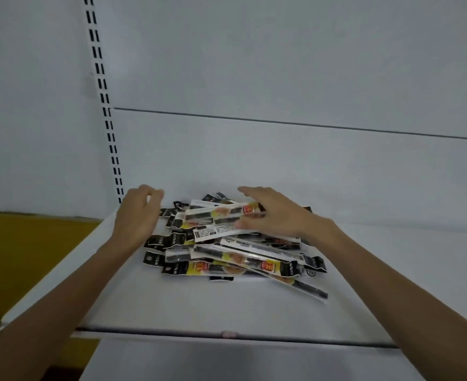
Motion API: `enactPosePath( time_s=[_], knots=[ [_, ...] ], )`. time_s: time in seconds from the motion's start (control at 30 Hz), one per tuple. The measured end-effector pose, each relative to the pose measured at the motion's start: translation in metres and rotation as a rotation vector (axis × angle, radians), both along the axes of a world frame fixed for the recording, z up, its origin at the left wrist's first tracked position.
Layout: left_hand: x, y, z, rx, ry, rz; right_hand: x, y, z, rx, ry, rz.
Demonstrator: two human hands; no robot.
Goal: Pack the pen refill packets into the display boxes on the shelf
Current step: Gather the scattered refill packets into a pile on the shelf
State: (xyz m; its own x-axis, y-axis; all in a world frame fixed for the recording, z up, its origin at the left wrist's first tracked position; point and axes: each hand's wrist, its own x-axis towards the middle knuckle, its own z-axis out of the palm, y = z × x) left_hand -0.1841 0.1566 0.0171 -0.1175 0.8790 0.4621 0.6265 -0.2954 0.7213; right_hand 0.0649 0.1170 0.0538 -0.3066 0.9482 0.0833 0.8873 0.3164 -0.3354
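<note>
left grip (137, 213) relaxed, holding nothing, beside refill packets (227, 257) | right grip (268, 213) released, fingers flat atop them

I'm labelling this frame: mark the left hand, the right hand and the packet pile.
left hand (136, 215), head view, back of hand.
right hand (273, 215), head view, back of hand.
packet pile (227, 259), head view, a front packet.

The pen refill packets (227, 251) under the fingers (250, 191) of the right hand (271, 213) are clear film with black ends, yellow and red-orange patches, and white labels with black barcodes. Just left of the left hand (139, 213) fingertips (156, 195), the white upright (108, 127) carries paired black slots, and beyond the fingertips the back panel (282, 64) is pale grey-white. The shelf (172, 303) nearer than the fingers is white, with a mustard-yellow surface (20, 243) to their left.
</note>
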Motion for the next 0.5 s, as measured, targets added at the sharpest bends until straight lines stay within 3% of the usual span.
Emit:
enactPosePath(
  time_s=[0.1, 0.23, 0.4, 0.5],
  knots=[
    [-0.011, 0.007, -0.004, -0.144, -0.113, 0.063, 0.012, -0.014, 0.000, 0.088, -0.117, -0.023],
    [-0.001, 0.015, -0.001, -0.363, -0.216, -0.025, 0.011, -0.019, -0.011, 0.046, -0.294, -0.047],
    [0.007, 0.024, -0.010, -0.436, -0.207, -0.115, 0.024, -0.034, -0.015, 0.277, -0.295, -0.157],
    [0.017, 0.030, -0.009, -0.490, -0.241, -0.169, 0.023, -0.034, -0.028, 0.145, -0.301, -0.151]
  ],
)
